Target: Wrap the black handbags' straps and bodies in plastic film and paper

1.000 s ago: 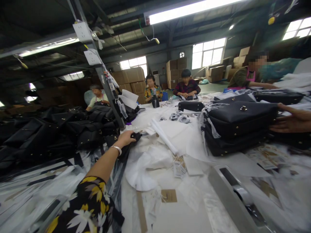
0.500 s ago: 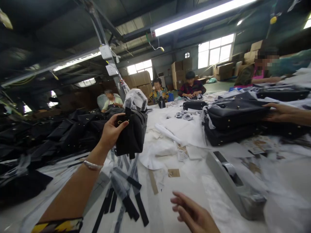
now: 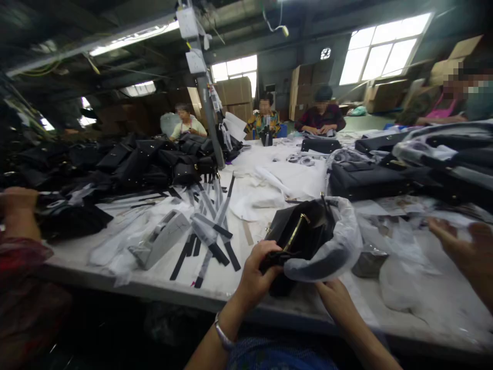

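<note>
My bare left forearm and right forearm angle inward before me, hands near each other. My left hand grips, thumb opposite curled fingers; my right hand points forward, wrist nearly straight, its fingertips hidden from view.

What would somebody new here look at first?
Probably the open black bag up front, held by the left hand, with its puffy, pale-wrapped loop curving round the right side. Next, maybe the big heap of black bags farther back on the left, and the messy fan of dark-ended strips lying between them.
</note>
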The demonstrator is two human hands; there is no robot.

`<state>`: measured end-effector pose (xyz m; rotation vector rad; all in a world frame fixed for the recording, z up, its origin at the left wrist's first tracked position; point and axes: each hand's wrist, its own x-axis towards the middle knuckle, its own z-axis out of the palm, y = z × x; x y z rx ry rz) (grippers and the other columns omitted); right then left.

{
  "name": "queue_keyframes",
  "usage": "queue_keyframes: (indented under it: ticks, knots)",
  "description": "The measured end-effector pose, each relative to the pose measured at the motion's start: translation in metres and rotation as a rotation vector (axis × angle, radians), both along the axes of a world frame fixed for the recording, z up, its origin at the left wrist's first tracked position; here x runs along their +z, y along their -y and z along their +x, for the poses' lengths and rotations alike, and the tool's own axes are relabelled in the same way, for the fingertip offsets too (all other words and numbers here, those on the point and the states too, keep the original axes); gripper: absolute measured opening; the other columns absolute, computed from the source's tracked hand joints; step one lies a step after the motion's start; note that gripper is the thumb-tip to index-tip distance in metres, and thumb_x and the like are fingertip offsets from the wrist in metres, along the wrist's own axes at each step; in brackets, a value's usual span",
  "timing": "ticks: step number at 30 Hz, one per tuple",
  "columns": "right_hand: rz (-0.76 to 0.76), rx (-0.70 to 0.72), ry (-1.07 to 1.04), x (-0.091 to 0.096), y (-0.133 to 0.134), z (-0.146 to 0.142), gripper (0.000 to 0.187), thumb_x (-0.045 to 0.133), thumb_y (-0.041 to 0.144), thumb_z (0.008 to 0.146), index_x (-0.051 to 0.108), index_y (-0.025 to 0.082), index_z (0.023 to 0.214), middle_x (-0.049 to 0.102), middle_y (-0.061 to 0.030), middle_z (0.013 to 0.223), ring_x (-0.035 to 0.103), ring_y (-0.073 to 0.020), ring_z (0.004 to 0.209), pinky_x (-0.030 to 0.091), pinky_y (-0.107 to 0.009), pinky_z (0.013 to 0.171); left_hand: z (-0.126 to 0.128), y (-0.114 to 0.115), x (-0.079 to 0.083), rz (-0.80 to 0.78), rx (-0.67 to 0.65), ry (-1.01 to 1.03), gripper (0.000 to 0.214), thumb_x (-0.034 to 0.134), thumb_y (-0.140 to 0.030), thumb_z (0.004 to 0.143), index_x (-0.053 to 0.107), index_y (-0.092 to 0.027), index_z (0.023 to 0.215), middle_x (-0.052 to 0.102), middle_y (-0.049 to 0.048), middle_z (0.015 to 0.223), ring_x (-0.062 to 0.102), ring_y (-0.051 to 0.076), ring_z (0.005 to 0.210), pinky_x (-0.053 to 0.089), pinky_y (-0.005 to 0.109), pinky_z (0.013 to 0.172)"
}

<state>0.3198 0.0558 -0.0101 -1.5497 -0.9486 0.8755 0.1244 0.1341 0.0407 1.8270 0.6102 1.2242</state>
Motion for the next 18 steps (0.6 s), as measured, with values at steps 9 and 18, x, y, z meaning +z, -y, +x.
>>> queue_keyframes:
  ticks: [9, 18]
  knots:
    - [0.167, -0.058, 0.373, 0.031, 0.024, -0.048, 0.039, 0.061, 0.054, 0.086, 0.069, 0.024, 0.11, 0.074, -0.0075, 0.11, 0.074, -0.0245, 0.088, 0.062, -0.033, 0.078, -0.028, 0.013, -0.032, -0.226, 0.167, -0.05, 0.063, 0.057, -0.044, 0.096, 0.035, -0.026, 0.152, 0.042, 0.0088, 0.156, 0.041, 0.026, 0.141, 0.036, 0.043, 0.117]
    - [0.099, 0.242, 0.491, 0.019, 0.014, -0.061, 0.041, 0.063, 0.052, 0.085, 0.074, 0.022, 0.109, 0.078, -0.0033, 0.076, 0.069, -0.0179, 0.051, 0.057, -0.022, 0.05, -0.094, -0.047, -0.004, -0.115, 0.198, -0.397, 0.032, 0.063, -0.035, 0.091, 0.07, -0.023, 0.12, 0.074, 0.0055, 0.117, 0.071, 0.022, 0.105, 0.057, 0.031, 0.091]
